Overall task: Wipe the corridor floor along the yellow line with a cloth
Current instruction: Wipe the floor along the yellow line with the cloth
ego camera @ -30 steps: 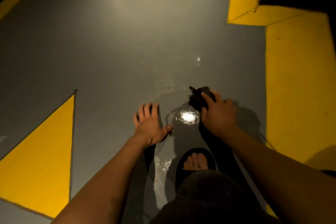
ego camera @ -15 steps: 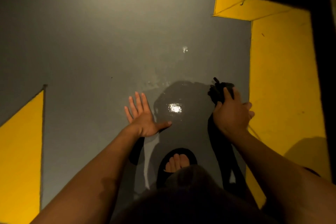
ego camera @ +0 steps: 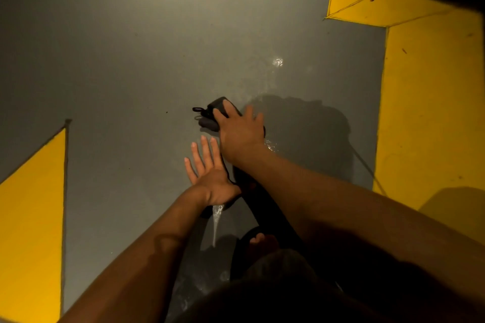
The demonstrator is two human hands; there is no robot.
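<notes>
Head view. Since 0.5 s ago the right hand (ego camera: 240, 134) has swept leftward across the grey floor (ego camera: 118, 60), away from the yellow line (ego camera: 430, 113), taking the cloth (ego camera: 210, 118) with it. It now lies just ahead of the left hand (ego camera: 210, 176); earlier the two hands were well apart with a glare spot between them.

Right hand: palm down on the cloth, fingers spread and laid over it, pressing it to the floor. Whether any finger curls under the fabric cannot be told.

Left hand: flat on the floor as before, fingers straight and slightly fanned, thumb hidden under the right forearm.

Cloth: dark, bunched and soft-looking, with a thin loop projecting from its left edge. It sits on the grey floor, well left of the yellow line.

Floor: smooth, matte grey with glossy wet streaks near the hands. Yellow line: broad, flat painted band with straight edges. A yellow triangle (ego camera: 31, 217) of paint lies at the left. Toes in a dark sandal (ego camera: 258, 240) show below the arms.
</notes>
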